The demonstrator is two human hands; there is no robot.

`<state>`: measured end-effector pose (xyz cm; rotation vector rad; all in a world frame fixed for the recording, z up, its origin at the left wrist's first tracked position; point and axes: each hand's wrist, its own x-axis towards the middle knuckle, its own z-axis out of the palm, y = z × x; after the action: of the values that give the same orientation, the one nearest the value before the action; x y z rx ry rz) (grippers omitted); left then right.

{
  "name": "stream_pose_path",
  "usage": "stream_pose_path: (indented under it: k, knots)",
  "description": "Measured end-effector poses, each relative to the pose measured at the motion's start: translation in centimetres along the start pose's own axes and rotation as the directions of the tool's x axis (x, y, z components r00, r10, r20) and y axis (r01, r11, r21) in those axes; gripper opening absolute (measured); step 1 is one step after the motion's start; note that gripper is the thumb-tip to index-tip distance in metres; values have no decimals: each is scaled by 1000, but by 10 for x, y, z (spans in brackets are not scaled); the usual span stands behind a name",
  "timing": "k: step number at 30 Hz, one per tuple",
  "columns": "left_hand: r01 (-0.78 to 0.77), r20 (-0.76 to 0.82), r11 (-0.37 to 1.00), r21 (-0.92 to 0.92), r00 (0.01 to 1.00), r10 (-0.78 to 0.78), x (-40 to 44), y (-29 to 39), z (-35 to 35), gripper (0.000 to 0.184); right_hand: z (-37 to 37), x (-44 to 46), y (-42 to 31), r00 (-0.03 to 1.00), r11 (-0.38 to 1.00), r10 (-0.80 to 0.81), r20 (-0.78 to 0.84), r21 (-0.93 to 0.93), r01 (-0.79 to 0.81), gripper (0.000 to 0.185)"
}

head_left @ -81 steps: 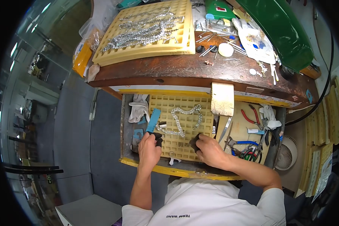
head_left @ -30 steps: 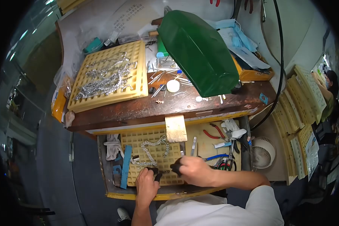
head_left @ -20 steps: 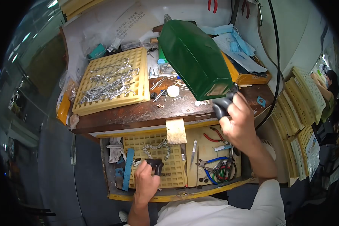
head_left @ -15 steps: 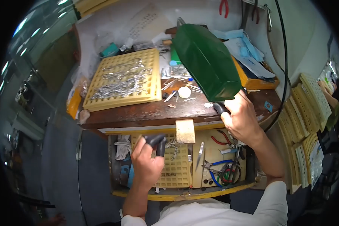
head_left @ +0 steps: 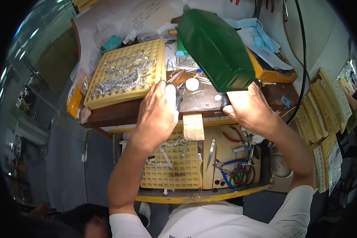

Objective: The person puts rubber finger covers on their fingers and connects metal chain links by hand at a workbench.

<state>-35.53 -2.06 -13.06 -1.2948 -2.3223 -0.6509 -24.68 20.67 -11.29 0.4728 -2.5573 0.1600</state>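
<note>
My left hand [head_left: 158, 113] is raised at the front edge of the wooden bench, close to the right side of a yellow tray [head_left: 161, 59]. Its fingers curl inward, with black covers on some tips; anything between them is hidden. On the tray lie several silvery chains [head_left: 125, 75]. My right hand [head_left: 252, 105] sits brightly lit beneath the lower end of a green lamp shade [head_left: 214, 49]. A black-covered fingertip shows at its left, while the shade hides much of the other fingers. Between both hands are a small white round pot [head_left: 192, 84] and thin metal tools.
A wooden block [head_left: 193, 127] juts out over the open drawer. The drawer holds a gridded tray [head_left: 154, 180] with a silvery chain [head_left: 166, 156], tweezers [head_left: 211, 150] and several pliers [head_left: 232, 174]. A black cable [head_left: 301, 59] hangs at right, near stacked trays [head_left: 301, 123].
My left hand has risen from above the drawer to the bench edge, uncovering more of the drawer's chain. My right hand remains under the lamp shade. The view has shifted slightly.
</note>
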Motion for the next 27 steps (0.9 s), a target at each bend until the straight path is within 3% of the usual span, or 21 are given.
stream_pose_path:
  k: [2,4,5,7,8,9,10,11,12,13,16,17,18,20,22,24,27]
  knots:
    - [-78,-56,994,80,995,82,-5,-1,7,16,4,-5,1,998,998,11,62,-58,-7,40]
    - [-13,-81,996,89,997,20,-8,0,8,18,3,-3,-3,998,999,49,46,-17,-48,40]
    - [147,52,989,3,988,-147,-6,0,4,18,4,-4,-3,998,998,62,28,-20,-62,40]
    - [423,62,806,-414,897,-438,-9,19,-10,17,6,-5,-3,997,997,78,6,-19,-78,40]
    - [251,-128,740,-623,901,-414,-27,5,11,14,7,-6,-5,996,996,86,-16,-30,-86,39]
    - [109,-168,508,-855,868,-468,-37,18,12,19,8,-7,-8,995,995,94,-37,-42,-95,39]
    - [81,-141,372,-925,833,-534,-52,26,13,23,9,-8,-10,993,993,101,-58,-53,-104,38]
    - [9,-175,326,-945,830,-530,-67,31,19,23,9,-10,-11,993,993,104,-58,-53,-107,38]
    - [92,-118,293,-952,771,-626,-82,42,22,24,10,-13,-12,984,982,134,-115,-115,-148,35]
    - [52,-97,200,-979,737,-669,-96,51,29,25,11,-16,-15,972,967,159,-171,-173,-189,33]
    - [159,80,43,-986,689,-720,-133,77,44,29,8,-49,-45,910,945,311,-274,191,-265,21]
    - [178,146,-32,-984,678,-721,-144,83,51,29,15,-66,-61,906,908,323,-276,360,-214,21]
    - [196,212,-106,-975,665,-716,-155,88,59,29,37,-90,-76,862,736,486,-148,601,-312,22]
    - [256,313,-190,-948,625,-715,-166,95,71,28,65,-116,-107,863,398,501,64,868,-296,25]
    - [283,362,-232,-931,627,-690,-172,100,79,23,96,-134,-146,654,-125,675,343,926,-357,26]
    - [289,354,-215,-933,626,-694,-172,106,83,21,113,-141,-161,619,-205,709,338,939,-278,21]
    - [296,358,-212,-931,629,-690,-173,107,82,18,113,-143,-162,607,-209,720,336,939,-272,20]
